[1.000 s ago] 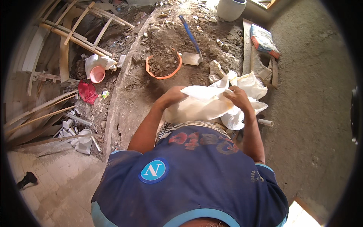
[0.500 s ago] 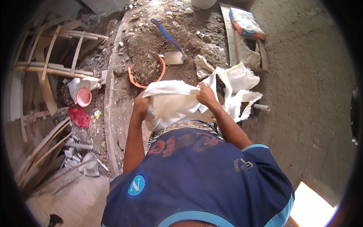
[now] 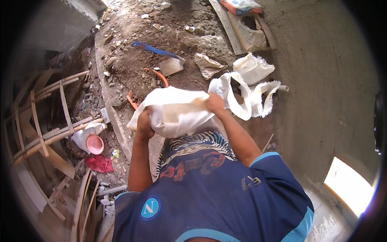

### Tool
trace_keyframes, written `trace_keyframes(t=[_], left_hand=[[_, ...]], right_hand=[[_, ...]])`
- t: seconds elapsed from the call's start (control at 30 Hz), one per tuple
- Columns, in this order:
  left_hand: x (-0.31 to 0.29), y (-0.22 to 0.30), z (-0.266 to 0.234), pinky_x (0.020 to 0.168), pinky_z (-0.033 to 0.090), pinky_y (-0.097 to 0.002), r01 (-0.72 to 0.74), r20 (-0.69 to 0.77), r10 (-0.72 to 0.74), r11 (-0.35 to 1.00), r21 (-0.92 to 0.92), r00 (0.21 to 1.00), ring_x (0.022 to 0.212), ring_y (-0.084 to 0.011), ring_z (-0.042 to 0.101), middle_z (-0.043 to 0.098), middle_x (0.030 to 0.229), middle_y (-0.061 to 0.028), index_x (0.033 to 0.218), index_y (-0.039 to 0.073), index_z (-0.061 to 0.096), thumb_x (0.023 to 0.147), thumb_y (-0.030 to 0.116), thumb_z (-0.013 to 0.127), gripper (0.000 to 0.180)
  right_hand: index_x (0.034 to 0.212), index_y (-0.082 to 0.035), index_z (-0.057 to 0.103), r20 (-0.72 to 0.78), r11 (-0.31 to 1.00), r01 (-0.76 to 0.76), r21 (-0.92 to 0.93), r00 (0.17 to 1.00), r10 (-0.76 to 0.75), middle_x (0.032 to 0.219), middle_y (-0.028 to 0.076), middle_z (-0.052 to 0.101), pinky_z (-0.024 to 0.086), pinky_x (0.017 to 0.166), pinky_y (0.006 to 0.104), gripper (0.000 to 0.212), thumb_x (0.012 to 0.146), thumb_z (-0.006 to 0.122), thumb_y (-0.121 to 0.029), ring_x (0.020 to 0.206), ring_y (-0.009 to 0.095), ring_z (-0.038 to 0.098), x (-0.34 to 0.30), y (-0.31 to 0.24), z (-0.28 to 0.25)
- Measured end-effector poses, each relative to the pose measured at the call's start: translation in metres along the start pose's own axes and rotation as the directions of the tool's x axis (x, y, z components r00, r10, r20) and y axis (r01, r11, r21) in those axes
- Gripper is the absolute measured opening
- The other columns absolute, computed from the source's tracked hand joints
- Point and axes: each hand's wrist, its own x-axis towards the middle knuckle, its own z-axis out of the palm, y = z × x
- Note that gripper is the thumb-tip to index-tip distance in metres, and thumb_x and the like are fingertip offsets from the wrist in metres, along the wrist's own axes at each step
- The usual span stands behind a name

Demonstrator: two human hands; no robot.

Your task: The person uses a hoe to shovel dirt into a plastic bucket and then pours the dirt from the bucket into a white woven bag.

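A white woven sack [image 3: 179, 97] is stretched between my two hands in front of my body. My left hand [image 3: 145, 124] is closed on the sack's edge at the left, while my right hand [image 3: 215, 103] grips its right edge. Between the hands the mouth gapes and the cloth bulges out past the left hand. Part of an orange curved rim [image 3: 161, 77] shows just beyond the sack, the rest hidden behind it. Farther off lies a hoe [image 3: 172, 66] with a blue handle. Torn white sack pieces [image 3: 242, 101] rest to the right of my right hand.
Loose soil and rubble [image 3: 125, 64] spread ahead. Bamboo poles [image 3: 60, 135], a pink bowl [image 3: 95, 144] and red cloth [image 3: 99, 163] lie at the left. A crumpled sack [image 3: 209, 65], boards [image 3: 227, 26] and a bag [image 3: 242, 6] are on the far right.
My view has turned, so the surroundings appear shifted. The sack has swung outward and spread to the left, covering more of the orange rim's near side. Both hands keep their hold.
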Motion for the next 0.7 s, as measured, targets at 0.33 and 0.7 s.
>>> trace_keyframes(t=[0.33,0.7], left_hand=[[0.048,0.033,0.04,0.076,0.048,-0.0304,0.055,-0.016,-0.058,0.772,0.633,0.998,0.089,-0.016,0.06,0.063,0.105,-0.0102,0.121,-0.005,0.055,0.099,0.028,0.044,0.041],[0.129,0.062,0.104,0.081,0.049,-0.031,-0.11,0.159,-0.064,0.48,0.871,0.985,0.093,-0.0205,0.062,0.064,0.108,-0.0137,0.125,-0.007,0.051,0.088,0.024,0.064,0.05]], right_hand=[[0.137,-0.002,0.043,-0.114,0.857,0.447,0.255,0.894,-0.433,0.132,0.02,0.052,0.038,0.104,0.0359,0.096,0.054,0.084,-0.03,0.122,0.034,0.049,-0.024,-0.018,-0.072],[0.107,-0.007,0.066,-0.31,0.854,0.37,0.366,0.914,-0.263,0.101,0.018,0.067,0.05,0.082,0.0404,0.027,0.084,0.06,-0.017,0.094,0.037,0.063,0.063,-0.041,-0.118]])
